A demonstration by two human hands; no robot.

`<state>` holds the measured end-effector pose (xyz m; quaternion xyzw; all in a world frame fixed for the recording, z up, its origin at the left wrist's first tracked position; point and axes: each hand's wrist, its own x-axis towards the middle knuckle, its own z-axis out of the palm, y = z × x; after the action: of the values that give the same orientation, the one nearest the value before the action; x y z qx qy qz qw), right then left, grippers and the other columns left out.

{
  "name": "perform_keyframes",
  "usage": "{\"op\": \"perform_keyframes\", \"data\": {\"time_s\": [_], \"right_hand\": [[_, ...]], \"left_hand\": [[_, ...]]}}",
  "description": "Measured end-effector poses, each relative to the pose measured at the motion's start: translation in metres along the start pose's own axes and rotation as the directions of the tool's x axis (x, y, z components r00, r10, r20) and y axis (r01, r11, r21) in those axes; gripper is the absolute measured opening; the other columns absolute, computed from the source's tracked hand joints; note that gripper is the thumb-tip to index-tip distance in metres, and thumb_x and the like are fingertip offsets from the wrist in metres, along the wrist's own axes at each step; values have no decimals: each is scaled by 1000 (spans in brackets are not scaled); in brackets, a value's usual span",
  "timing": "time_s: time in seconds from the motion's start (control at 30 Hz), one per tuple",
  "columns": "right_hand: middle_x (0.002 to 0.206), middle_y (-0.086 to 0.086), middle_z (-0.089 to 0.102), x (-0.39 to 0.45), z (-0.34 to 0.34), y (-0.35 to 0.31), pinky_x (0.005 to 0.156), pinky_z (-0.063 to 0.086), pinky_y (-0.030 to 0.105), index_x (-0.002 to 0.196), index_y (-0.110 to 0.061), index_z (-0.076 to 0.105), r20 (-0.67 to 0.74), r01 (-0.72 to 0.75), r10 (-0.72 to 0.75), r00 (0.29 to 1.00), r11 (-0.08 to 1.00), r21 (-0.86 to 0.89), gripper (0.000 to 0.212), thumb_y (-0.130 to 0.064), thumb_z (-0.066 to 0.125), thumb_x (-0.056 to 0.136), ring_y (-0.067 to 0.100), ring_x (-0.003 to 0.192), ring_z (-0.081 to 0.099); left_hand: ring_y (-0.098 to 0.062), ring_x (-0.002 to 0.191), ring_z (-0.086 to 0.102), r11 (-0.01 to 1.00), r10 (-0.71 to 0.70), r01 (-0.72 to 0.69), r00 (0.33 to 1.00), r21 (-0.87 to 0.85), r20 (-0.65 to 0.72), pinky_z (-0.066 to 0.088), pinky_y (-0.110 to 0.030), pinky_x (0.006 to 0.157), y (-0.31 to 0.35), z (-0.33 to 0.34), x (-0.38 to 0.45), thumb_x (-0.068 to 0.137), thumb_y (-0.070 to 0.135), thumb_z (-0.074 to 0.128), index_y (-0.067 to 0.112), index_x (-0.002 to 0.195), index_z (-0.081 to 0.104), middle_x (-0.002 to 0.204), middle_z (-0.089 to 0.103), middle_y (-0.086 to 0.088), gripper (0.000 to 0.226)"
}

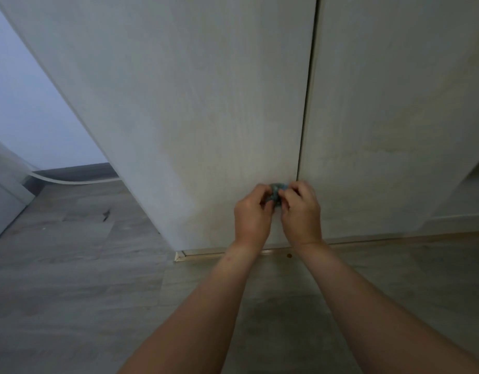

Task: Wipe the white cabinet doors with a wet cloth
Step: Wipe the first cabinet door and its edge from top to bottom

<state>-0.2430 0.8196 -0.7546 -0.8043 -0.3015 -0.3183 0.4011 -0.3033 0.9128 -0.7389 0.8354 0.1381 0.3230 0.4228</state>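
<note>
- Cloth: small blue-grey wad, held low in front of cabinet doors, near the centre seam.
- Left hand & right hand: both grips curled, pinching cloth between them.
- I'd judge it soft, light, damp, prob. limp; I'd bunch it in one palm, not by an edge.

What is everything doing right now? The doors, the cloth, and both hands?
Left door: closed.
Right door: closed, with faint yellowish marks on it.
Cloth: bunched into a small wad, held between both hands near the gap between the doors.
Left hand: fingers curled, gripping the cloth.
Right hand: fingers curled, gripping the cloth.
Floor: grey boards, a small dark mark at the left.
</note>
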Motion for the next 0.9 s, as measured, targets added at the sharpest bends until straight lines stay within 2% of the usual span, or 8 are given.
{"op": "perform_keyframes", "data": {"time_s": [0.07,0.13,0.23,0.3,0.37,0.47,0.63,0.9], "right_hand": [[88,16,56,14,-9,-2,66,51,42,87,0,68,-48,-14,15,999,999,34,8,-1,60,85,33,80,57],[92,17,57,46,-22,-16,68,50,35,93,0,68,-210,-38,45,977,999,35,10,-3,59,89,30,81,58],[93,18,56,67,-24,-26,68,46,32,91,1,66,-325,-46,46,944,999,9,9,-2,58,91,29,82,56],[90,17,55,43,-13,-16,66,45,36,86,0,64,-242,-83,81,967,997,2,7,-1,57,87,32,81,55],[88,15,52,8,-3,-1,62,45,38,79,-1,61,-47,-146,145,988,989,-3,5,1,56,81,34,78,55],[88,12,51,-16,5,8,62,48,38,78,-2,60,201,-215,217,955,976,-33,10,7,58,77,33,76,56],[93,13,53,-19,13,-31,62,48,39,88,-2,62,197,-87,76,977,995,46,7,0,62,82,30,76,56],[91,13,58,-9,84,-138,64,49,34,99,-1,70,101,170,-194,976,963,211,12,-6,64,89,26,79,57]], "left_hand": [[-15,83,70,997,62,-64,997,-48,-45,58,-40,78,15,-1,5,86,4,66,17,103,70,92,73,1,21],[-15,89,70,977,174,-189,973,-93,-151,58,-36,81,41,-4,25,89,5,65,15,107,69,98,73,0,21],[-16,87,69,955,200,-237,958,-177,-205,58,-36,79,57,-2,39,91,5,63,12,103,70,95,72,-1,16],[-15,80,67,978,131,-153,979,-141,-154,56,-38,75,37,9,23,88,4,64,11,95,72,87,71,0,12],[-13,75,66,992,-43,38,998,-117,-40,57,-39,73,5,19,4,83,-1,67,13,86,72,80,70,4,16],[-16,75,70,979,-181,186,982,-87,60,59,-41,73,-24,15,-12,81,-3,66,16,84,73,79,72,3,20],[-21,68,62,998,-1,7,994,55,-106,53,-40,64,-27,-20,-22,80,12,60,16,83,64,73,65,-1,6],[-19,70,60,989,52,6,922,150,-383,52,-40,64,-80,-134,-13,91,19,61,12,84,61,77,62,-2,10]]}}
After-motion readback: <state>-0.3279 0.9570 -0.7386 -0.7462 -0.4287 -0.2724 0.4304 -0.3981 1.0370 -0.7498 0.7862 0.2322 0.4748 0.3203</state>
